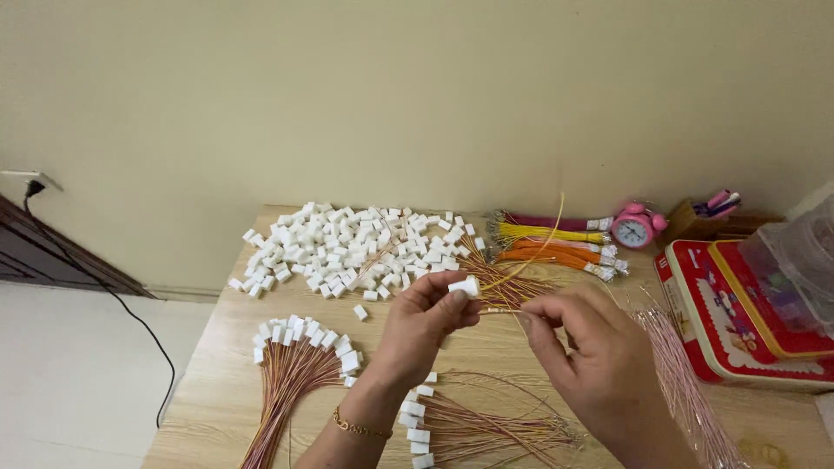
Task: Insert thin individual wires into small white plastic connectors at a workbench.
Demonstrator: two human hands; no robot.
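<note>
My left hand [419,326] pinches a small white plastic connector [465,287] between thumb and fingers, above the middle of the wooden table [217,382]. My right hand [591,347] pinches a thin yellow wire [532,256] whose end meets the connector; the wire curves up and away. A big heap of loose white connectors [347,247] lies behind the hands. Two fans of pinkish wires fitted with white connectors lie in front, one at the left [300,356] and one under my wrists [469,430].
Bundles of yellow, orange and dark red wires [552,243] lie at the back, beside a pink alarm clock [637,227]. A red tin box [738,321] and a clear plastic container [804,260] stand at the right. More pink wires [686,382] trail along its side.
</note>
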